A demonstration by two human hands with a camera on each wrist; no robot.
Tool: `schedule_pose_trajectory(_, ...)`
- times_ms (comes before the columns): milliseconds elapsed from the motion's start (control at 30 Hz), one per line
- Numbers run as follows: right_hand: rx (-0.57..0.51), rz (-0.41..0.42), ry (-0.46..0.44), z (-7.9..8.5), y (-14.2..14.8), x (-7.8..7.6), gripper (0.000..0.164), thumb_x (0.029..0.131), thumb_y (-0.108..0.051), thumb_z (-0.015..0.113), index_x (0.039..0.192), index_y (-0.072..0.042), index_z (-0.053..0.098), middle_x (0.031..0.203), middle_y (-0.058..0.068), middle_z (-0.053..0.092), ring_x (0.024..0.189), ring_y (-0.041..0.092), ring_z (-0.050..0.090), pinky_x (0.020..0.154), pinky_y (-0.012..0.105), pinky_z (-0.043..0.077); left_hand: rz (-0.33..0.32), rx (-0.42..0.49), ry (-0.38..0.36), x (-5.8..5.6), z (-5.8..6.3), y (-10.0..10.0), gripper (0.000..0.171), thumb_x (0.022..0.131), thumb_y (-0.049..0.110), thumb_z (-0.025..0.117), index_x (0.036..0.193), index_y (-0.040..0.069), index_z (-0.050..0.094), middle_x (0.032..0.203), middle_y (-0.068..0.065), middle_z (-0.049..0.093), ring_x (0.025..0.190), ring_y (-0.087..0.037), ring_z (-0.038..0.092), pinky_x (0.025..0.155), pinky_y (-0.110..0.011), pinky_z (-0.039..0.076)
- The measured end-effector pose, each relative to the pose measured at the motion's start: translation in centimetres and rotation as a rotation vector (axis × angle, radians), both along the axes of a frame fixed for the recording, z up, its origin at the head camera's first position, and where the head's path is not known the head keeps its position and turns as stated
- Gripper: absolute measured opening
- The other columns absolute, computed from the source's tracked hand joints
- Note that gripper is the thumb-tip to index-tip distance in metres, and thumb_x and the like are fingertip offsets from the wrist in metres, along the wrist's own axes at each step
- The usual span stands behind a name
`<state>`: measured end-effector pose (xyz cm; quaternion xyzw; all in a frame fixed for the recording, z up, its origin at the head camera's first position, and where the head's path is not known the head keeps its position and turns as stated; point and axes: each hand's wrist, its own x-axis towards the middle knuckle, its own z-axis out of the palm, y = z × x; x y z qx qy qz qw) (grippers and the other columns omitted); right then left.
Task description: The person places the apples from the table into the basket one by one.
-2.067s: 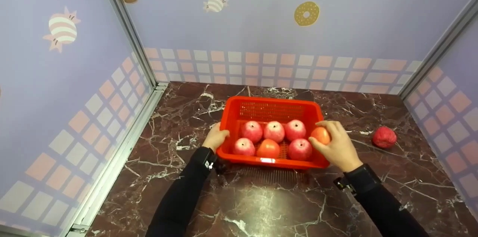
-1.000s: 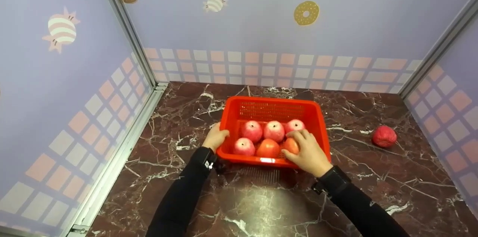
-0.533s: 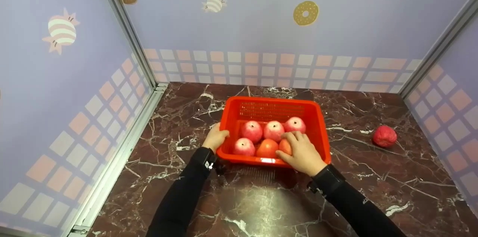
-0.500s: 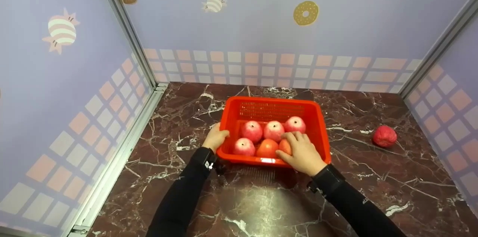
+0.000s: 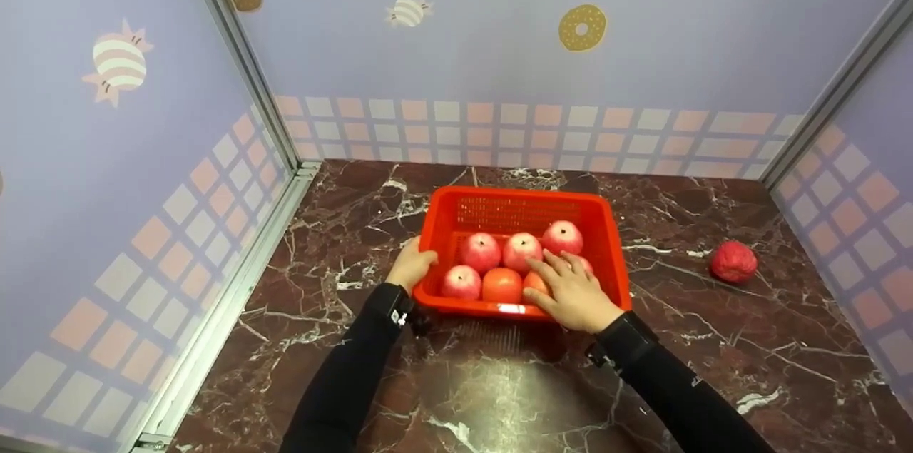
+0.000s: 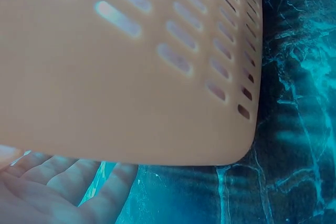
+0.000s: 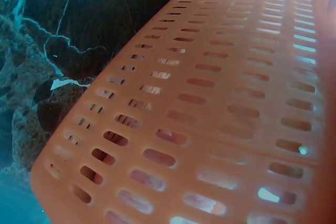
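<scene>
A red plastic basket [image 5: 528, 198] with slotted walls stands on the marble table. Its left rim is gripped by the left hand [image 5: 411, 265], the thumb over the edge; the left wrist view shows that hand's fingers [image 6: 113, 192] along the outside wall. Over the basket's front right part is the right hand [image 5: 573, 296], its fingers spread and touching an orange fruit [image 5: 535, 283], which they partly cover. Left of that lies another orange fruit [image 5: 502, 286]. Several pinkish-red apples [image 5: 480, 252] share the basket; one apple [image 5: 581, 265] is mostly hidden behind the right hand.
A darker red, wrinkled-looking apple-like fruit [image 5: 734, 262] lies on the table to the right of the basket. Patterned purple panels [image 5: 499, 68] enclose the table at the back and both sides. The right wrist view mostly shows the basket's slotted wall [image 7: 210, 82].
The right hand carried an orange fruit from the right rim leftward into the front row, and its fingers have since spread. The neighbouring front fruits shifted slightly left. The left hand stayed put.
</scene>
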<state>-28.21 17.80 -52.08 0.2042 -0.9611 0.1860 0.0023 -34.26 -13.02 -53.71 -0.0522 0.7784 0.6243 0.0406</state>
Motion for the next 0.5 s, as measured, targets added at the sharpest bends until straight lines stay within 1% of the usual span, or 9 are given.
schedule_pose_trajectory(167, -0.01, -0.009, -0.059, 0.09, -0.01, 0.02, 0.073, 0.099, -0.057, 0.054, 0.16, -0.021, 0.038, 0.167, 0.018, 0.031, 0.154, 0.048, 0.022, 0.114, 0.077, 0.024, 0.001, 0.004, -0.006, 0.06, 0.08, 0.03, 0.053, 0.075, -0.006, 0.052, 0.127, -0.008, 0.057, 0.123, -0.026, 0.063, 0.096, -0.024, 0.057, 0.079, -0.029, 0.047)
schedule_pose_trajectory(333, -0.028, -0.016, -0.062, 0.21, -0.06, 0.08, 0.073, 0.099, -0.056, 0.055, 0.159, -0.019, 0.039, 0.166, 0.019, 0.032, 0.153, 0.049, 0.022, 0.114, 0.076, 0.025, -0.004, 0.0, 0.008, -0.04, 0.02, 0.01, 0.054, 0.073, -0.006, 0.051, 0.127, -0.01, 0.057, 0.122, -0.027, 0.063, 0.093, -0.023, 0.056, 0.077, -0.028, 0.047)
schedule_pose_trajectory(400, -0.034, -0.019, -0.059, 0.25, -0.08, 0.12, 0.073, 0.099, -0.056, 0.055, 0.159, -0.018, 0.04, 0.166, 0.02, 0.033, 0.153, 0.049, 0.023, 0.114, 0.076, 0.026, -0.008, -0.003, 0.02, -0.13, -0.1, -0.02, 0.054, 0.072, -0.006, 0.051, 0.126, -0.011, 0.057, 0.121, -0.028, 0.063, 0.092, -0.023, 0.057, 0.076, -0.028, 0.046)
schedule_pose_trajectory(500, -0.045, -0.027, -0.047, 0.27, -0.12, 0.14, 0.072, 0.099, -0.056, 0.055, 0.157, -0.016, 0.042, 0.165, 0.02, 0.035, 0.152, 0.048, 0.026, 0.113, 0.075, 0.028, -0.008, 0.005, 0.019, -0.2, -0.14, -0.05, 0.054, 0.073, -0.007, 0.05, 0.126, -0.011, 0.057, 0.121, -0.028, 0.063, 0.093, -0.024, 0.057, 0.076, -0.028, 0.047)
